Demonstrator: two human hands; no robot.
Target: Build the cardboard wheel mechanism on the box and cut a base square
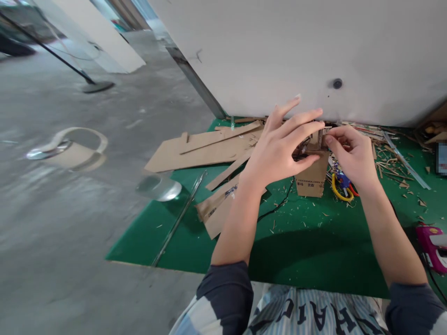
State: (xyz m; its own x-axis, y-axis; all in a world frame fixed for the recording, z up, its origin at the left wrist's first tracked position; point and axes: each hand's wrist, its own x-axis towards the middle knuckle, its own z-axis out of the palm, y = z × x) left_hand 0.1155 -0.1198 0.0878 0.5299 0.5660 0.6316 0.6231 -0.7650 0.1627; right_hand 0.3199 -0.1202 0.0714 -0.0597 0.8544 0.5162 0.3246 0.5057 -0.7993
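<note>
A small brown cardboard model (312, 179) stands on the green mat (300, 246). My left hand (279, 146) rests against its upper left side, thumb on the cardboard and fingers spread over the top. Pinching a small cardboard piece (323, 132) at the model's top edge is my right hand (352, 156). The upper part of the model is mostly hidden behind both hands.
Flat cardboard sheets and strips (202, 151) lie at the mat's far left. A metal ruler (178, 218) crosses the mat's left edge. Yellow-handled scissors (340, 188) and scraps lie right of the model. A pink glue gun (433, 244) sits far right. A white board (296, 56) stands behind.
</note>
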